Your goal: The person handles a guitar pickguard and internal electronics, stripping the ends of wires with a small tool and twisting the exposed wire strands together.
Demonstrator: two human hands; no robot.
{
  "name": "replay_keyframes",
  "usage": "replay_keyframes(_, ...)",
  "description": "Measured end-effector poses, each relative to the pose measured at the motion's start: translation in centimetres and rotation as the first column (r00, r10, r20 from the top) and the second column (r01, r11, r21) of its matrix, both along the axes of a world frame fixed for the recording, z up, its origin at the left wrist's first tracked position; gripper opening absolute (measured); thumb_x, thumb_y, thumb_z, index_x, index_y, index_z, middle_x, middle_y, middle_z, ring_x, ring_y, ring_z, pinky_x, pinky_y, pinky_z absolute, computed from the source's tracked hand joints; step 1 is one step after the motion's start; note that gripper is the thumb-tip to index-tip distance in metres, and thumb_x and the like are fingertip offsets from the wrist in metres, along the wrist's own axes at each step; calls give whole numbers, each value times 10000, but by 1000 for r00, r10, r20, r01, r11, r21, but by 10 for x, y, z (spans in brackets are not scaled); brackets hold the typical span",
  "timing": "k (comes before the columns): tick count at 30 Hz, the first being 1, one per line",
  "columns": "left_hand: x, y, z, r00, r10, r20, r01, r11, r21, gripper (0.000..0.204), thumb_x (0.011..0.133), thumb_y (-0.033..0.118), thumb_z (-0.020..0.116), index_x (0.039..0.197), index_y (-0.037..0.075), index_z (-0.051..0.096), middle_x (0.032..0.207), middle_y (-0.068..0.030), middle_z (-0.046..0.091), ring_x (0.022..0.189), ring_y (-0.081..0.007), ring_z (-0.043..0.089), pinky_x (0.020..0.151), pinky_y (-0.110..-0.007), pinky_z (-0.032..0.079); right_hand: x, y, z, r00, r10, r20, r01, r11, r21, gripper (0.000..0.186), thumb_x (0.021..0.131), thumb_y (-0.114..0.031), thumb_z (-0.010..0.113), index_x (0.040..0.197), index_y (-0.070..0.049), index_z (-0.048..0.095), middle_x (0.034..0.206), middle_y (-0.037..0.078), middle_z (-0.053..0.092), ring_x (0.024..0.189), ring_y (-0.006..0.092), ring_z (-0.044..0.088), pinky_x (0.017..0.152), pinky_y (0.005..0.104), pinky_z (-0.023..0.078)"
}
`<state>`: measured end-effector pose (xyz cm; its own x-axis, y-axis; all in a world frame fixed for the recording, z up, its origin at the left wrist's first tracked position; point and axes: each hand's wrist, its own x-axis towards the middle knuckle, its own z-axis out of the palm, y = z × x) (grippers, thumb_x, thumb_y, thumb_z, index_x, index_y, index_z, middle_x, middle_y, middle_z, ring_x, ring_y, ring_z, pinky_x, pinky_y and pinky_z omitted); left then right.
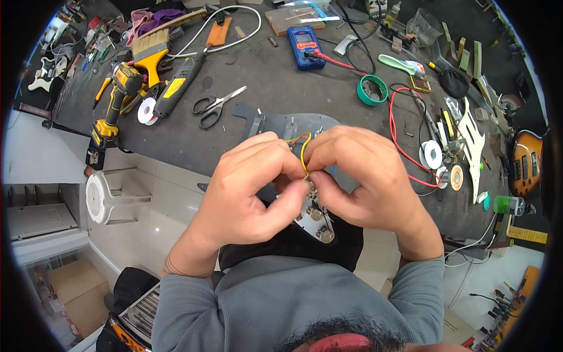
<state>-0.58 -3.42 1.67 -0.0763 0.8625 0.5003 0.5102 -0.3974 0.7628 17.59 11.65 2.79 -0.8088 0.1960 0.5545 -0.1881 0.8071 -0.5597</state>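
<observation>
A thin yellow wire (305,151) arches up from a guitar pickguard and comes down between my fingertips. My left hand (252,188) pinches it near its end, thumb and forefinger together. From the other side my right hand (366,176) is closed in a pinch at the same spot, the fingertips of both hands nearly touching. The wire's tip is hidden there. Below my hands, the dark pickguard (243,111) lies partly over the table's edge, with pickups on it. Its metal control plate (321,227) carries round pots and wiring, partly covered by my fingers.
Scissors (214,105), a rotary tool (182,85) and a yellow drill (120,88) are at the left. Farther back sits a blue multimeter (305,47). A green round tin (372,90), red cable (394,123) and solder spool (431,154) lie right. A white stool (105,196) stands lower left.
</observation>
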Motion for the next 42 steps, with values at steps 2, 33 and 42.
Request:
replay_keyframes(2,0,1,4,990,15,142,-24,998,59,280,809,-73,765,1057,41,705,995,-108,714,812,-221,662,710,-347,534,1,-2,-1,999,35,-18,-38,986,-164,223,819,11,798,996,-49,676,915,79,730,807,297,733,709,407,576)
replay_keyframes(33,-2,7,-19,969,172,-177,-121,955,270,202,848,-118,842,1009,-37,750,957,-152,785,801,-270,764,691,-344,606,7,17,19,997,-61,-47,68,982,179,358,775,-54,878,1098,-100,731,1047,39,760,980,255,739,886,419,506)
replay_keyframes(42,1,12,-18,967,172,-187,-108,944,311,248,805,-102,866,1017,-24,761,970,-140,785,796,-278,745,687,-362,595,4,7,10,997,-38,-62,53,965,256,336,772,-93,902,1050,-118,715,1013,12,760,903,216,745,863,410,493)
